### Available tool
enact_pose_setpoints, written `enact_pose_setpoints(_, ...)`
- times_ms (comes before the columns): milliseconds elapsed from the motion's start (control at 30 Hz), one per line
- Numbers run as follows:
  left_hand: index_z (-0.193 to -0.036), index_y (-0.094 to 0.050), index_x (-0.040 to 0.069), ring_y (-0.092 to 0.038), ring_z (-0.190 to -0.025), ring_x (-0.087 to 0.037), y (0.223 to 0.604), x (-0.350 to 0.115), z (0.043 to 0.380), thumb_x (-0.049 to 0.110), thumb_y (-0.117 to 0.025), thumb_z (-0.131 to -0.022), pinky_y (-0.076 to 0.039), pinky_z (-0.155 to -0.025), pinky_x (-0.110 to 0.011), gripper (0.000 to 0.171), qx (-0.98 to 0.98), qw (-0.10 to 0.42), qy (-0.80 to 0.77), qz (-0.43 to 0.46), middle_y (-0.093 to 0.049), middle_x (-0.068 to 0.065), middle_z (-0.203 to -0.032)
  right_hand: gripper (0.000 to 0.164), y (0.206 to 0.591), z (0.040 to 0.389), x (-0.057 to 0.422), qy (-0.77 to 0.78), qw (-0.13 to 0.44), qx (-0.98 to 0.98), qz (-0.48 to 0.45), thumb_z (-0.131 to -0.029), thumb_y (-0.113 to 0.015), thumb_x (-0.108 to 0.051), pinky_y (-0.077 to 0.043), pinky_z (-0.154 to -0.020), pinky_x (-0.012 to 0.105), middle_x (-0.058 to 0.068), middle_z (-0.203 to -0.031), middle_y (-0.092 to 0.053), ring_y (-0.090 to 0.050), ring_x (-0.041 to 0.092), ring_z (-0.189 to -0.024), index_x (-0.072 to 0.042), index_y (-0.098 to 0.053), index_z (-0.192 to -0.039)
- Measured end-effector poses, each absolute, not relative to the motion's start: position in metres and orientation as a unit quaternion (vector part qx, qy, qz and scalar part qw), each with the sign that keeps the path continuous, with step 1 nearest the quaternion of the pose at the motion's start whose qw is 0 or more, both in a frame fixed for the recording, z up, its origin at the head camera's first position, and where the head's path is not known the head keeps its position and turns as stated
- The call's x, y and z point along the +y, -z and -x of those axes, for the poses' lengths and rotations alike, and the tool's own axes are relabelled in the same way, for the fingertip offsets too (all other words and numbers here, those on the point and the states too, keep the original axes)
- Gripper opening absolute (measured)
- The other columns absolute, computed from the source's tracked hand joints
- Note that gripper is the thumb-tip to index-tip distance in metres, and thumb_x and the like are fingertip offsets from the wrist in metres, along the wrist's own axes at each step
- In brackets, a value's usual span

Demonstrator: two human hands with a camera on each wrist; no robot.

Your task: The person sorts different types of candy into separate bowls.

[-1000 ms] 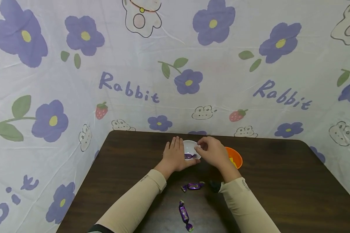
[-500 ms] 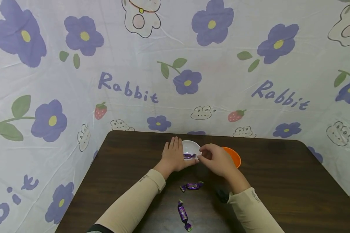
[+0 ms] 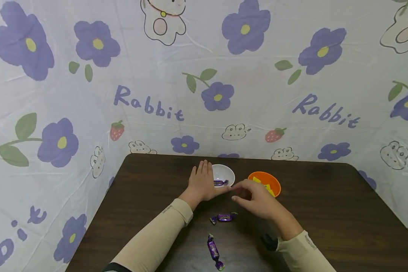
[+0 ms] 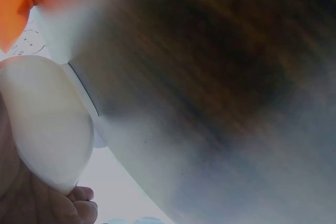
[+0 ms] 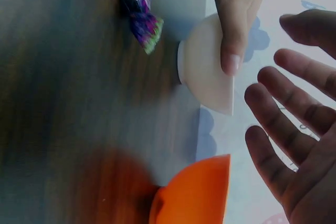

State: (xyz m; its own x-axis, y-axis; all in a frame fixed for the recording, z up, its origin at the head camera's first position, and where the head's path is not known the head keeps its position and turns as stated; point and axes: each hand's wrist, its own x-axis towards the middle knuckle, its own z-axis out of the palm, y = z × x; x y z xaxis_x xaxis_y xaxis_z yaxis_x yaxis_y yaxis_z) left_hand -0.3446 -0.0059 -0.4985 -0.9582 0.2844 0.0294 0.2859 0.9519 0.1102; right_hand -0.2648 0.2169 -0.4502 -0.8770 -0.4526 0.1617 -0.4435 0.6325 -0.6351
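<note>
My left hand (image 3: pixel 203 184) lies along the left side of a small white bowl (image 3: pixel 225 172). Its fingers are straight, and its thumb stretches across the bowl's near side. Inside the bowl is a purple twist-wrapped candy (image 3: pixel 220 183). Just right of that thumb hovers my right hand (image 3: pixel 257 200), fingers loosely bent and holding nothing. In the right wrist view its fingertips (image 5: pixel 257 93) are spread, apart from the white bowl (image 5: pixel 202 72). The left wrist view shows the bowl's outer wall (image 4: pixel 52 124) against the left palm.
An orange bowl (image 3: pixel 274 181) with yellow pieces (image 3: pixel 268 187) stands right of the white one, beyond the right hand. Nearer on the dark wooden table (image 3: pixel 326 211) lie two more purple candies, one crosswise (image 3: pixel 223 218) and one closer (image 3: pixel 214 250). A printed cloth (image 3: pixel 258 102) hangs behind.
My right hand has drawn back from the white bowl's rim, toward me and slightly right, uncovering more of the orange bowl. The left hand keeps its place.
</note>
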Motion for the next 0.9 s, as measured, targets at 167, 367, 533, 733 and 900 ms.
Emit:
enact_pose_setpoints(167, -0.168, -0.019, -0.001, -0.017, -0.166, -0.037, 0.5, -0.005, 0.349, 0.096, -0.043, -0.085, -0.018, -0.133, -0.055, 0.13, -0.988, -0.005, 0.059, 0.143, -0.018, -0.021, -0.177, 0.027, 0.453, 0.258, 0.224, 0.354, 0.022, 0.895, 0.269, -0.096, -0.08, -0.026, -0.06, -0.086, 0.028, 0.007, -0.112, -0.075, -0.066, 0.01, -0.092, -0.016, -0.074, -0.12)
enact_pose_setpoints(367, -0.169, -0.019, 0.0, -0.017, -0.166, -0.037, 0.497, -0.005, 0.35, 0.096, -0.046, -0.083, -0.017, -0.133, -0.056, 0.131, -0.988, -0.013, 0.068, 0.139, -0.018, -0.021, -0.177, 0.034, 0.46, 0.252, 0.232, 0.342, 0.049, 0.896, 0.281, -0.095, -0.081, -0.029, -0.058, -0.087, 0.027, 0.006, -0.114, -0.074, -0.064, 0.009, -0.094, -0.012, -0.073, -0.123)
enact_pose_setpoints(533, -0.169, -0.019, 0.001, -0.017, -0.166, -0.036, 0.495, -0.006, 0.347, 0.096, -0.043, -0.084, -0.017, -0.134, -0.055, 0.129, -0.988, -0.014, 0.061, 0.138, -0.018, -0.021, -0.177, 0.039, 0.467, 0.249, 0.236, 0.316, 0.063, 0.899, 0.297, -0.093, -0.084, -0.031, -0.057, -0.088, 0.028, 0.0, -0.111, -0.071, -0.062, 0.01, -0.095, -0.01, -0.073, -0.124)
enact_pose_setpoints(733, -0.169, -0.02, 0.001, -0.018, -0.166, -0.036, 0.494, -0.007, 0.343, 0.097, -0.039, -0.085, -0.019, -0.134, -0.054, 0.129, -0.989, -0.007, 0.054, 0.14, -0.018, -0.021, -0.177, 0.04, 0.472, 0.248, 0.235, 0.303, 0.068, 0.897, 0.316, -0.091, -0.086, -0.029, -0.059, -0.095, 0.035, 0.003, -0.115, -0.071, -0.066, 0.016, -0.102, -0.008, -0.074, -0.123)
enact_pose_setpoints(900, -0.169, -0.02, 0.002, -0.018, -0.165, -0.036, 0.497, -0.006, 0.344, 0.097, -0.041, -0.084, -0.018, -0.133, -0.055, 0.13, -0.988, -0.008, 0.061, 0.14, -0.019, -0.02, -0.177, 0.039, 0.48, 0.249, 0.232, 0.298, 0.088, 0.898, 0.313, -0.092, -0.085, -0.032, -0.057, -0.102, 0.039, 0.0, -0.116, -0.07, -0.065, 0.014, -0.107, -0.012, -0.075, -0.123)
